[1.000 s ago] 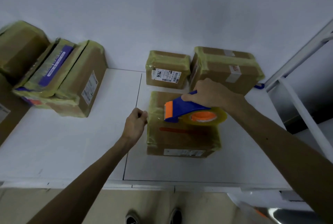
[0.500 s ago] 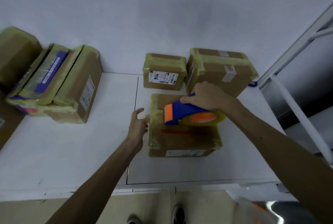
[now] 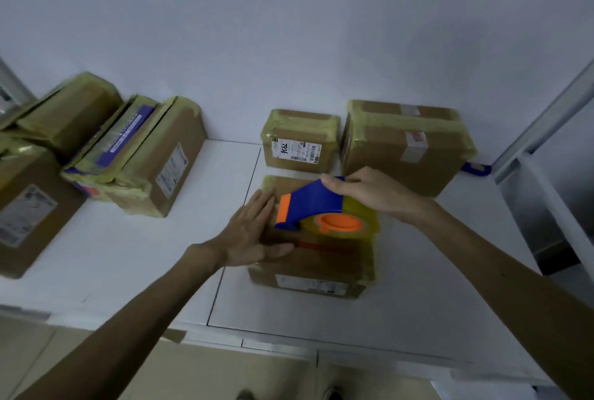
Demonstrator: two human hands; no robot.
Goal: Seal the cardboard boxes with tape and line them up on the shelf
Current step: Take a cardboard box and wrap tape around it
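Observation:
A brown cardboard box [image 3: 324, 266] wrapped in yellowish tape lies on the white shelf surface [image 3: 135, 258] near its front edge. My left hand [image 3: 254, 232] rests flat on the box's left top, fingers spread. My right hand [image 3: 369, 192] grips a blue and orange tape dispenser [image 3: 316, 206] held over the box top, its roll of clear tape just above the cardboard. Two taped boxes stand behind against the wall: a small one with a white barcode label [image 3: 300, 140] and a larger one [image 3: 406, 145].
Several more taped boxes [image 3: 141, 158] crowd the shelf's left side, one large box [image 3: 22, 210] at the far left edge. A white metal frame [image 3: 543, 155] rises at the right. A blue item [image 3: 475, 169] lies behind the larger box. Floor shows below the shelf.
My left hand opened from a fist beside the box and moved right to lie flat on its top. The dispenser tilted slightly; the view shifted closer.

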